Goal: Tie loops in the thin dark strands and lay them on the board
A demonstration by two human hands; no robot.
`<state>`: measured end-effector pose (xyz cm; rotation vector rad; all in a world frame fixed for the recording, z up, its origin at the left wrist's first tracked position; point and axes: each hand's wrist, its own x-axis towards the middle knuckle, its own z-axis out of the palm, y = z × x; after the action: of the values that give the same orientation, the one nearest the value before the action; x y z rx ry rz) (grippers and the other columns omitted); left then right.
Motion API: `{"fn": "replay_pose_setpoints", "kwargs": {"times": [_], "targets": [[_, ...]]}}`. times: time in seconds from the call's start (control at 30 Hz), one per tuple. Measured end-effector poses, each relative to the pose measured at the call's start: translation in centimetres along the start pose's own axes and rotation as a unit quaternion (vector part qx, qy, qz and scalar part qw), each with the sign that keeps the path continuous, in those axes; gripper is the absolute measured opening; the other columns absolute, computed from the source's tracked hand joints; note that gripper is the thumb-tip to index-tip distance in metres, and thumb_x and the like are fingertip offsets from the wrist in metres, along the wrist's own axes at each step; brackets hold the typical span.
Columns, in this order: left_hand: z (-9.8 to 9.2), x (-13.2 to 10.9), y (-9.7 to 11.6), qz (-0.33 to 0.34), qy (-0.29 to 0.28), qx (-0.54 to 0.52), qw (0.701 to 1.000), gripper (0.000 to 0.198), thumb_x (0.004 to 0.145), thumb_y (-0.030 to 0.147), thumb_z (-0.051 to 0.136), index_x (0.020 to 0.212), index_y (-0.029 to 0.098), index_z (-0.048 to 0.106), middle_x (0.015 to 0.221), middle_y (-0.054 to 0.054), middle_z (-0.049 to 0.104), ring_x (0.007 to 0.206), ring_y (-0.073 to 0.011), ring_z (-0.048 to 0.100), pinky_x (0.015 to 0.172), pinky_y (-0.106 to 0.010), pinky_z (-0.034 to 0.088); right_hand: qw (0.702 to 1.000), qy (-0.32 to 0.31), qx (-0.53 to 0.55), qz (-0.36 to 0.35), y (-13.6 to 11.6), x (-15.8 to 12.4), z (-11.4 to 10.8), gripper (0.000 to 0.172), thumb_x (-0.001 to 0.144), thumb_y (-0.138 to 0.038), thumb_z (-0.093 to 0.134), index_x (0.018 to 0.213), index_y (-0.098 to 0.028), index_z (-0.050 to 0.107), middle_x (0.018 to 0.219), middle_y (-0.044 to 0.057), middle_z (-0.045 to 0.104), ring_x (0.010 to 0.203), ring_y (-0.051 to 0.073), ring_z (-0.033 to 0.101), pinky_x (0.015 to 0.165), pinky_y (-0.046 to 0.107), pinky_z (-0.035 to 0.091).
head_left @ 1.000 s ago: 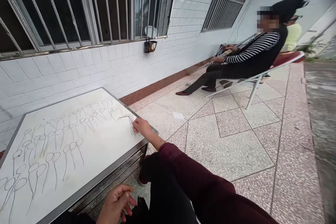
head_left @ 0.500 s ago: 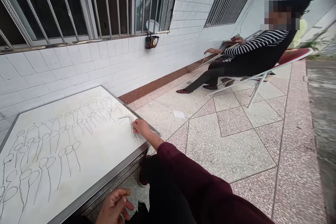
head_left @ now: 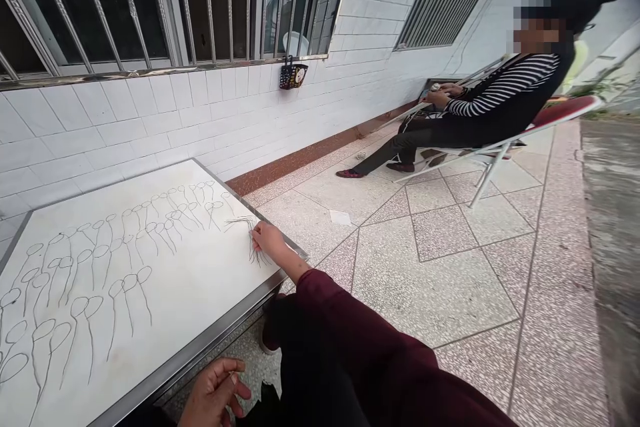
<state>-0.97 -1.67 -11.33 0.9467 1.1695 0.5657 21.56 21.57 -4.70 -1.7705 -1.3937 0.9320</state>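
Note:
My right hand (head_left: 269, 240) reaches across to the far right corner of the white table (head_left: 175, 307). Its fingers are closed in a pinch on a loose bunch of thin dark wires (head_left: 242, 221), whose ends fan out around the fingertips. Low in the view, my left hand (head_left: 215, 390) hangs just off the table's near edge, half curled with fingers apart; I see nothing held in it. Several thin wire pieces, each with a round loop and a long tail (head_left: 131, 280), lie in rows over the table top.
A person in a striped sleeve (head_left: 525, 83) sits on a red-backed folding chair (head_left: 575, 107) at the right, hands near their lap. Beyond the table stands a tiled wall (head_left: 150, 100) with barred windows and a small hanging basket (head_left: 293, 76). White paper (head_left: 341, 217) lies on the floor.
My right hand stays at the wire bunch and my left hand has barely shifted. The seated person's hands have come together nearer their body. The view has tilted slightly.

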Motion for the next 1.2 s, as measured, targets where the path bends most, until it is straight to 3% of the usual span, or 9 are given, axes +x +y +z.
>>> {"fn": "replay_pose_setpoints", "kwargs": {"times": [0.17,0.3,0.43,0.53,0.67,0.8,1.0,1.13,1.2], "targets": [[0.0,-0.1,-0.3,0.008,0.002,-0.006,1.0,0.073,0.063,0.076,0.062,0.106,0.018,0.064,0.08,-0.008,0.07,0.059,-0.0162,0.06,0.043,-0.022,0.035,0.996,0.01,-0.086,-0.022,0.1,0.0,-0.2,0.005,0.091,-0.018,0.055,0.087,-0.016,0.058,0.06,0.003,0.065,0.048,0.013,0.061,0.054,0.022,0.045],[-0.5,-0.1,-0.7,0.01,0.002,-0.011,1.0,0.075,0.062,0.077,0.062,0.107,0.017,0.064,0.08,-0.008,0.07,0.059,-0.0157,0.06,0.043,-0.022,0.036,0.989,0.02,-0.134,-0.053,-0.1,-0.1,-1.0,0.007,0.092,-0.015,0.052,0.09,-0.015,0.059,0.071,0.007,0.068,0.058,0.015,0.064,0.061,0.023,0.044],[-1.0,-0.2,-1.1,0.017,0.011,-0.012,1.0,0.076,0.061,0.078,0.062,0.107,0.017,0.064,0.081,-0.009,0.07,0.06,-0.0159,0.06,0.043,-0.022,0.036,0.985,0.0,-0.145,-0.094,-0.6,-2.0,-0.6,0.013,0.094,-0.014,0.048,0.093,-0.015,0.061,0.073,0.006,0.068,0.061,0.015,0.065,0.063,0.023,0.044],[-1.2,-0.5,-1.0,0.011,0.005,-0.01,1.0,0.076,0.063,0.077,0.062,0.109,0.017,0.064,0.084,-0.009,0.07,0.062,-0.0159,0.06,0.044,-0.022,0.037,0.98,-0.071,-0.122,-0.137,-1.1,-5.4,2.4,0.011,0.092,-0.016,0.052,0.092,-0.017,0.063,0.075,0.003,0.069,0.057,0.012,0.064,0.059,0.021,0.044],[-1.2,-1.4,-0.6,0.025,-0.014,0.006,1.0,0.074,0.064,0.075,0.063,0.108,0.016,0.066,0.084,-0.01,0.069,0.063,-0.0162,0.059,0.046,-0.022,0.038,0.957,-0.199,-0.068,-0.198,-1.7,-11.1,8.9,0.01,0.09,-0.016,0.055,0.092,-0.02,0.065,0.08,-0.003,0.07,0.057,0.008,0.065,0.052,0.015,0.043],[-1.5,-2.5,-0.9,0.036,-0.019,0.014,0.999,0.066,0.067,0.071,0.064,0.103,0.015,0.069,0.085,-0.01,0.069,0.065,-0.016,0.058,0.048,-0.023,0.039,0.942,-0.25,-0.042,-0.22,-2.2,-14.4,13.6,0.01,0.09,-0.016,0.056,0.091,-0.019,0.065,0.078,-0.004,0.069,0.056,0.007,0.064,0.048,0.014,0.041],[-2.0,-3.8,-1.4,0.048,0.015,-0.005,0.999,0.056,0.073,0.06,0.065,0.103,0.014,0.069,0.084,-0.009,0.069,0.064,-0.015,0.058,0.048,-0.021,0.037,0.944,-0.236,-0.053,-0.223,-2.4,-13.9,15.2,0.014,0.092,-0.016,0.05,0.1,-0.019,0.06,0.084,-0.001,0.066,0.062,0.009,0.062,0.051,0.018,0.043],[-1.9,-4.7,-0.7,0.056,0.019,-0.012,0.998,0.051,0.075,0.054,0.064,0.106,0.013,0.067,0.085,-0.009,0.069,0.065,-0.0136,0.058,0.05,-0.021,0.038,0.945,-0.201,-0.088,-0.242,-3.5,-13.0,15.8,0.012,0.089,-0.019,0.056,0.1,-0.018,0.061,0.094,0.003,0.063,0.085,0.015,0.06,0.073,0.024,0.044],[-1.9,-5.0,-0.3,0.048,0.025,-0.017,0.998,0.051,0.075,0.054,0.064,0.106,0.013,0.066,0.085,-0.008,0.069,0.063,-0.0128,0.057,0.049,-0.021,0.037,0.942,-0.197,-0.113,-0.248,-4.6,-12.8,16.6,0.01,0.089,-0.023,0.057,0.097,-0.019,0.062,0.096,0.002,0.063,0.087,0.015,0.059,0.075,0.025,0.042]]}}
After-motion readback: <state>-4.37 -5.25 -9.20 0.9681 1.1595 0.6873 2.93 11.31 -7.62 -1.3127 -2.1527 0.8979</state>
